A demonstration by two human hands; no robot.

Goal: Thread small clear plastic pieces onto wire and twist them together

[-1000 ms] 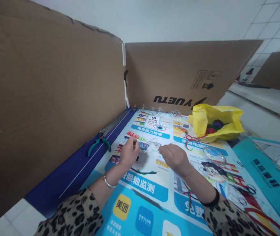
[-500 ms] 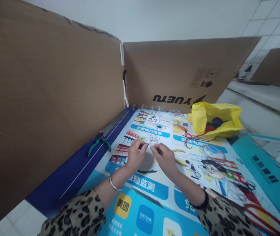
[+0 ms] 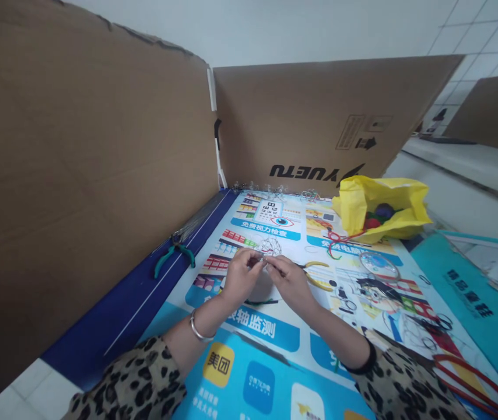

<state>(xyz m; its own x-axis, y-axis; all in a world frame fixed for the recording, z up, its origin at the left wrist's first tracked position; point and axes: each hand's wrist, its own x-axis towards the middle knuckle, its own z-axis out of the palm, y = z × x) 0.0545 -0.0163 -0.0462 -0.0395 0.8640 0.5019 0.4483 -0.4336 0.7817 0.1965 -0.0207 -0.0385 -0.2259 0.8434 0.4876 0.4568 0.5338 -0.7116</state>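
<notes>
Left hand (image 3: 241, 277) and right hand (image 3: 291, 283) pinched narrow, fingertips meeting; piece between them too small to identify. Silvery wire loops (image 3: 270, 245) just beyond. Likely best: steady one side, light fingertip pressure; yellow-handled pliers (image 3: 320, 265) within reach.

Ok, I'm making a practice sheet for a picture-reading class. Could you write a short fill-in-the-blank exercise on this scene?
1. The left hand wears a silver bangle and the right hand a wristband coloured ____.
2. The teal-handled pliers lie to the ____ of both hands.
3. The open bag holding balls is ____.
4. The large word on the back cardboard panel is ____.

Missing words: black; left; yellow; YUETU.
</notes>
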